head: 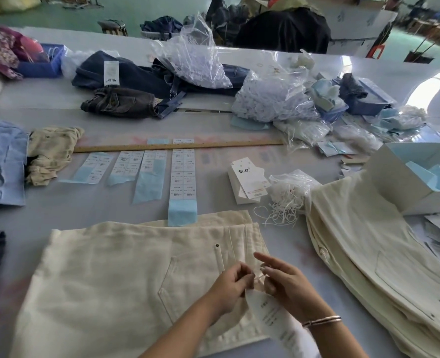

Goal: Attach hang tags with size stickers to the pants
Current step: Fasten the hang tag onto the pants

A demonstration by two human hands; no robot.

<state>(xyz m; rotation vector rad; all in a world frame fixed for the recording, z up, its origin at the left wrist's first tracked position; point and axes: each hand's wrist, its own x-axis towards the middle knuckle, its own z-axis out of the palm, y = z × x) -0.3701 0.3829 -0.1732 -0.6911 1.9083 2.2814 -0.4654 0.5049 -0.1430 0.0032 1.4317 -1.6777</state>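
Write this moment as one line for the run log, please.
step: tying hang tag to cream pants | left hand: pinches string | right hand: pinches string | tag stack: beyond the pants

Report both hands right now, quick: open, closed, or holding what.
Left hand: closed, fingers pinching the thin white string of the hang tag.
Right hand: closed on the same string; index finger extended over the cream pants.
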